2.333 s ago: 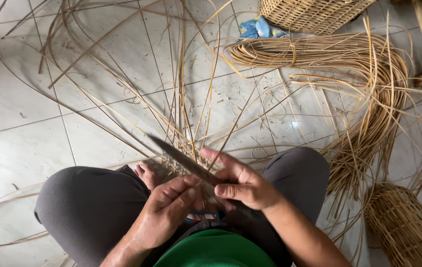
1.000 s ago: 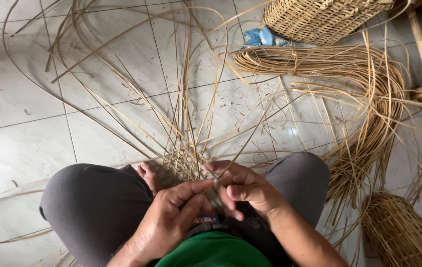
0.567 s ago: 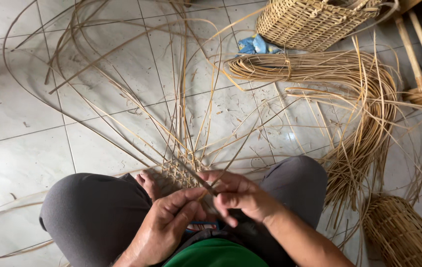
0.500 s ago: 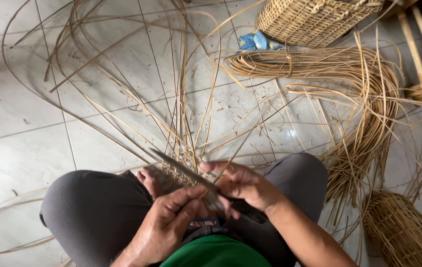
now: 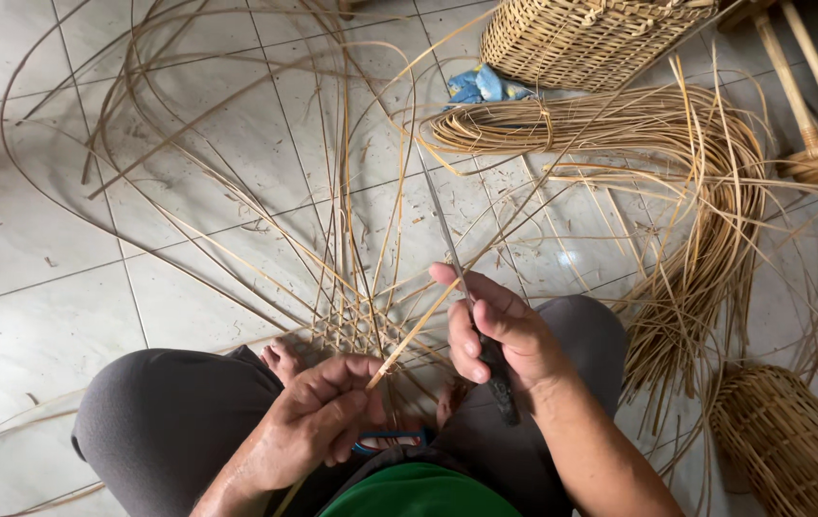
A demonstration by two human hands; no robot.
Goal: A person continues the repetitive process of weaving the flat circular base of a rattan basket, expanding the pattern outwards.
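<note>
Seated on a pale grey tiled floor (image 5: 35,239), knees in grey trousers (image 5: 160,412) spread wide, bare toes just beside a small woven rattan base (image 5: 356,330) of thin tan strips. Radiating from that base, long loose rattan strands (image 5: 237,115), arching up and away across the tiles.

Left hand (image 5: 318,416): curled closed, fingers and thumb pinching the lower end of one flat tan rattan strip (image 5: 414,330), slanting up to the right toward the other hand. Right hand (image 5: 500,330): wrapped firmly round the dark handle of a long narrow-bladed knife (image 5: 438,215), thumb and forefinger extended along the blade's lower part, blade pointing up and slightly left over the floor, dark handle end sticking out below the palm. Strip and blade meeting just beside the right thumb; whether actually touching, cannot tell.

Below the hands, a green shirt edge (image 5: 419,493) and a small blue-and-red object (image 5: 390,442), partly hidden.

Farther off: a thick looped bundle of tan rattan strips (image 5: 658,144) at right, a finished woven rattan basket (image 5: 591,38) at top, a crumpled blue wrapper (image 5: 481,86) just beside it, a second woven basket (image 5: 792,445) lying at lower right, wooden stool legs (image 5: 811,86) at top right.
</note>
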